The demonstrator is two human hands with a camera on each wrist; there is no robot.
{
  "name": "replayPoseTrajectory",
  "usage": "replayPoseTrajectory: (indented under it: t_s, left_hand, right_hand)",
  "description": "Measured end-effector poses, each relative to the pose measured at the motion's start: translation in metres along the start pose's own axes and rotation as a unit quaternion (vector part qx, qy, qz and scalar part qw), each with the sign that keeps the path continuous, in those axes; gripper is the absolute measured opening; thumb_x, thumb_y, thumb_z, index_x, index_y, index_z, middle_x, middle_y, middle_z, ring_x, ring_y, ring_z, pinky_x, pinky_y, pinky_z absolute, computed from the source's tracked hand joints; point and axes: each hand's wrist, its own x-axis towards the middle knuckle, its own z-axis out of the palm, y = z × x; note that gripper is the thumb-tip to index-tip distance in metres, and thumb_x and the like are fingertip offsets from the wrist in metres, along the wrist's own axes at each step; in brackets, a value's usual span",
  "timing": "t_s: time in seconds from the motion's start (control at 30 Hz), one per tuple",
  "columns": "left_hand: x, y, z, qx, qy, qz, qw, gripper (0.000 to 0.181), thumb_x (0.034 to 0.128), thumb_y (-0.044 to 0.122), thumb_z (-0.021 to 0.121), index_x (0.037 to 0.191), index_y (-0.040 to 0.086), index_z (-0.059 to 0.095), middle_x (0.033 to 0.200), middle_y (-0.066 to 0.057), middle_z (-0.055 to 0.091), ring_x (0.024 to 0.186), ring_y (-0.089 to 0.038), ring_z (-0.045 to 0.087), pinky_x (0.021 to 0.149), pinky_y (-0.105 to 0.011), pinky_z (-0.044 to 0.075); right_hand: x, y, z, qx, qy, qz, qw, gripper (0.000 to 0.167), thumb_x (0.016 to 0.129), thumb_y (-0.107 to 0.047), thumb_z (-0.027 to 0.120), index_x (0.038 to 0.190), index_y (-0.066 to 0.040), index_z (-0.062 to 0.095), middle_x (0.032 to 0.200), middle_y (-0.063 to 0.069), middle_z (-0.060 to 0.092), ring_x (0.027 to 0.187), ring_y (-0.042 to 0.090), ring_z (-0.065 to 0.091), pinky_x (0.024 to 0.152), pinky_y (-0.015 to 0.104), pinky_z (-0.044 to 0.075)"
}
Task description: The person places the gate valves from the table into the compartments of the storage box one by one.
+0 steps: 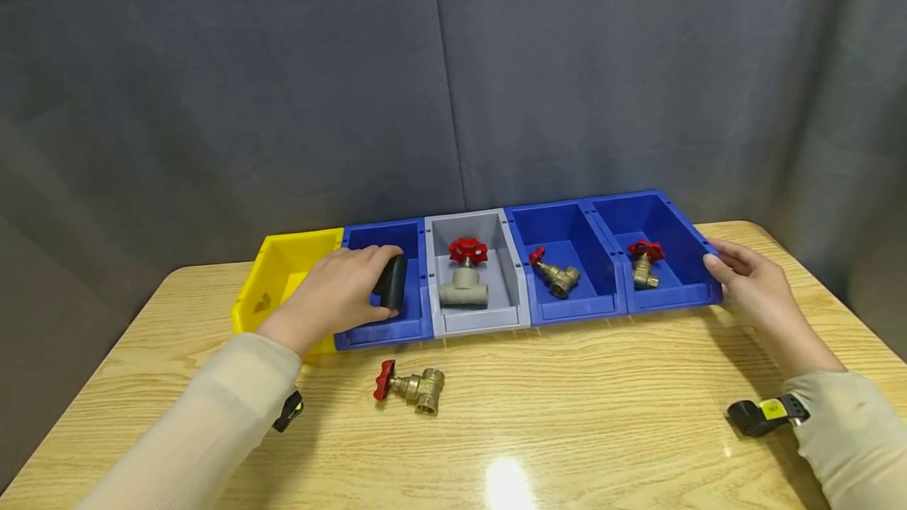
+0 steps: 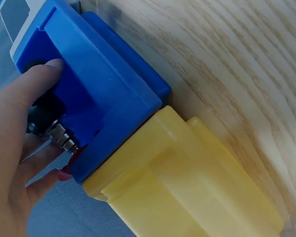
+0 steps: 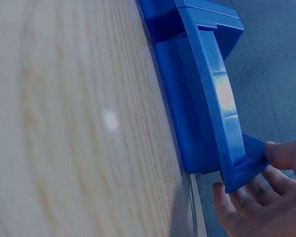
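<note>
My left hand [image 1: 333, 290] reaches into the blue bin [image 1: 383, 334] beside the yellow one and grips a black tee-shaped valve [image 1: 395, 283]. In the left wrist view, the thumb lies on the black body, with a metal stem [image 2: 62, 136] and part of a red handwheel [image 2: 77, 157] showing. My right hand [image 1: 761, 297] holds the outer side wall of the rightmost blue bin [image 1: 680, 297], thumb on the rim and fingers beneath. That bin contains a small brass valve [image 1: 643, 270] with a red handwheel.
A yellow bin [image 1: 244, 313] stands leftmost in the joined row. The grey bin [image 1: 520, 313] holds a grey valve [image 1: 465, 287]; the blue bin [image 1: 575, 308] beside it holds a brass valve [image 1: 560, 279]. Another brass valve [image 1: 421, 389] lies on the wooden table [image 1: 588, 400] in front.
</note>
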Motion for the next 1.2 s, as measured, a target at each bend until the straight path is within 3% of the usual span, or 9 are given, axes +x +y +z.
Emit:
replayPoseTrajectory:
  t_s: [0.3,0.5,0.67,0.9,1.0,1.07,1.2]
  left_hand:
    - [0.006,-0.001,0.004,0.007,-0.044,-0.014,0.9989,0.084,0.079,0.042,0.083,0.143,0.004,0.045,0.13,-0.016,0.06,0.111,-0.034,0.059,0.103,-0.053,0.044]
    - [0.009,-0.002,0.007,-0.001,-0.056,-0.023,0.9982,0.085,0.08,0.044,0.082,0.144,0.002,0.045,0.133,-0.018,0.059,0.112,-0.036,0.058,0.103,-0.053,0.044]
    - [0.013,-0.004,0.009,-0.005,-0.062,-0.023,0.9978,0.086,0.0799,0.045,0.082,0.143,0.001,0.045,0.13,-0.017,0.06,0.107,-0.034,0.06,0.1,-0.05,0.047]
    - [0.019,-0.004,0.016,-0.006,-0.096,-0.034,0.9948,0.085,0.0818,0.044,0.08,0.145,0.001,0.043,0.134,-0.018,0.058,0.111,-0.033,0.059,0.103,-0.05,0.045]
    - [0.02,-0.003,0.018,-0.013,-0.106,-0.042,0.9934,0.085,0.0826,0.043,0.08,0.146,0.002,0.043,0.135,-0.017,0.058,0.11,-0.033,0.058,0.104,-0.05,0.045]
    - [0.02,-0.002,0.018,-0.019,-0.112,-0.048,0.9924,0.084,0.0836,0.043,0.079,0.147,0.002,0.042,0.134,-0.017,0.058,0.108,-0.032,0.058,0.102,-0.049,0.046]
    - [0.02,-0.002,0.018,-0.03,-0.119,-0.055,0.9908,0.082,0.0857,0.043,0.077,0.147,0.002,0.041,0.133,-0.017,0.058,0.102,-0.031,0.057,0.098,-0.047,0.048]
  right_hand:
    - [0.0,0.0,0.002,0.007,0.003,-0.003,1.0,0.065,0.104,-0.038,0.046,0.15,0.006,0.033,0.142,0.033,0.042,0.102,0.005,0.052,0.07,0.004,0.045]
    - [0.001,-0.001,0.002,-0.003,0.005,0.0,1.0,0.064,0.104,-0.038,0.045,0.151,0.005,0.033,0.142,0.033,0.043,0.108,0.017,0.053,0.068,0.004,0.044]
    - [0.001,-0.002,0.002,0.001,0.006,0.002,1.0,0.065,0.104,-0.038,0.045,0.151,0.005,0.032,0.142,0.033,0.043,0.105,0.014,0.053,0.067,0.005,0.046]
    - [0.0,-0.004,0.001,-0.011,-0.002,0.015,0.9998,0.066,0.105,-0.04,0.043,0.153,0.002,0.03,0.145,0.031,0.041,0.121,0.037,0.047,0.07,0.007,0.047]
    - [0.0,-0.003,0.001,-0.012,-0.004,0.016,0.9998,0.066,0.104,-0.041,0.043,0.153,0.002,0.03,0.146,0.031,0.04,0.124,0.039,0.045,0.07,0.007,0.047]
    - [0.0,-0.002,0.0,-0.011,-0.005,0.013,0.9998,0.066,0.104,-0.041,0.044,0.153,0.002,0.03,0.146,0.031,0.04,0.123,0.036,0.046,0.07,0.007,0.046]
    - [-0.001,-0.001,0.0,-0.004,-0.003,0.004,1.0,0.066,0.104,-0.041,0.045,0.152,0.003,0.031,0.144,0.032,0.041,0.111,0.016,0.052,0.069,0.004,0.043]
